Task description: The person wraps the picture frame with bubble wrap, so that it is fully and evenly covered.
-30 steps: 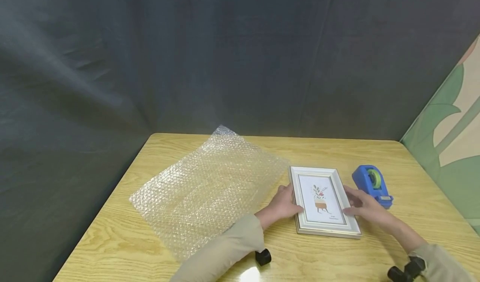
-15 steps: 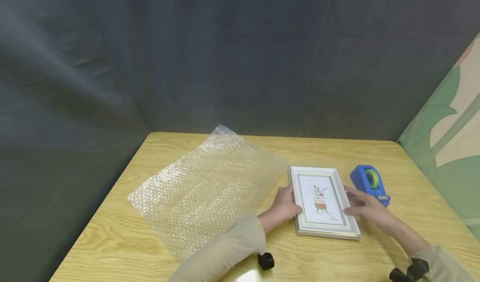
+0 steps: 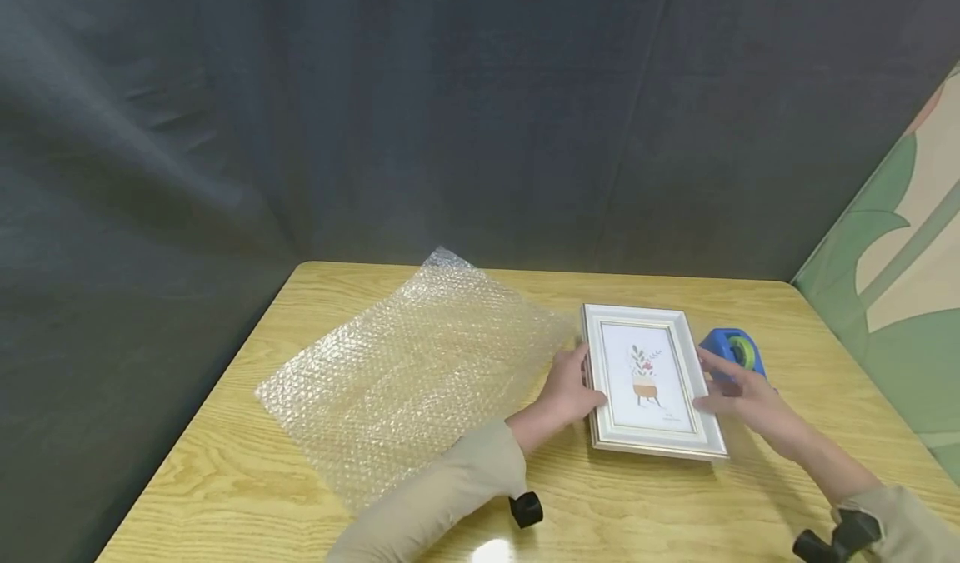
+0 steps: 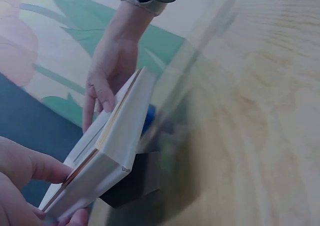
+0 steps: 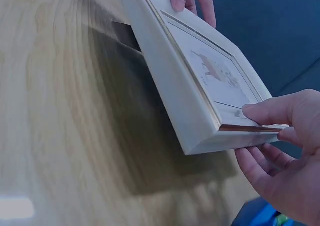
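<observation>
A white picture frame (image 3: pixel 723 430) with a plant print is held face up, raised off the wooden table with its shadow beneath. My left hand (image 3: pixel 564 388) grips its left edge, thumb on the front and fingers underneath. On the opposite edge my right hand (image 3: pixel 757 405) pinches it, thumb over the front border; the right wrist view shows this right hand (image 5: pixel 292 151) with fingers curled under the frame (image 5: pixel 200 128). In the left wrist view a dark stand flap (image 4: pixel 132 181) juts from the back of the frame.
A sheet of bubble wrap (image 3: pixel 420 371) lies spread on the table (image 3: pixel 225 480), left of the frame. Just beyond my right hand stands a blue tape dispenser (image 3: pixel 720 342) with a green roll, partly covered by that hand. A dark curtain (image 3: pixel 465 113) hangs behind the table.
The picture frame has risen from the table and shifted slightly away from me, both hands moving with it. The bubble wrap stays where it was.
</observation>
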Demonstrator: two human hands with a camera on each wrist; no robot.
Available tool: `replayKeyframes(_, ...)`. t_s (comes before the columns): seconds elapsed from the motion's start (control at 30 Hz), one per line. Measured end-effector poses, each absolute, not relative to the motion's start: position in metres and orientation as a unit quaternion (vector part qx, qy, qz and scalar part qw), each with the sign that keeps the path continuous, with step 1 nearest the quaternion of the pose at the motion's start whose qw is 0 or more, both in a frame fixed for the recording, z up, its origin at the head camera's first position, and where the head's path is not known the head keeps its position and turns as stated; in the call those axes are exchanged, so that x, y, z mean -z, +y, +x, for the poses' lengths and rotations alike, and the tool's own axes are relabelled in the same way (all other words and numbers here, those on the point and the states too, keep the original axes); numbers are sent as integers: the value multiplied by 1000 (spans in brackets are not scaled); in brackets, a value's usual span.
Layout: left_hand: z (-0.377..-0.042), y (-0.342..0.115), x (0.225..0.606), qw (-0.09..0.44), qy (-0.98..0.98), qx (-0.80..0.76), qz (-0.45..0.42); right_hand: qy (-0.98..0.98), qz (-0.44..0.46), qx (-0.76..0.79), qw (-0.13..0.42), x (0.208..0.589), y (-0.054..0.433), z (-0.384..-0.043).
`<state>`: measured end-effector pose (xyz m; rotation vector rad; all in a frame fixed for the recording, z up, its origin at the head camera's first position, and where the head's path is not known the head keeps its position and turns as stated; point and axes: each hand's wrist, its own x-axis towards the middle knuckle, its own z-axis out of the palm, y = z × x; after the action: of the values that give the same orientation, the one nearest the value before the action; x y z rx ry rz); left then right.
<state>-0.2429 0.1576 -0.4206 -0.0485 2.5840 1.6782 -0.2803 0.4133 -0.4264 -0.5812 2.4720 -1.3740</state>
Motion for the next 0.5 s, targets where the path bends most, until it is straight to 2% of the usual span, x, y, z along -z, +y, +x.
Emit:
replayKeyframes(0.2, -248, 131, 401, 33, 829, -557, -15, 856, -202, 457, 131, 410, 387, -283)
replayKeyframes(0.5, -248, 79, 388, -15, 837, -547, -17, 822, -227, 503, 139, 403, 337, -290)
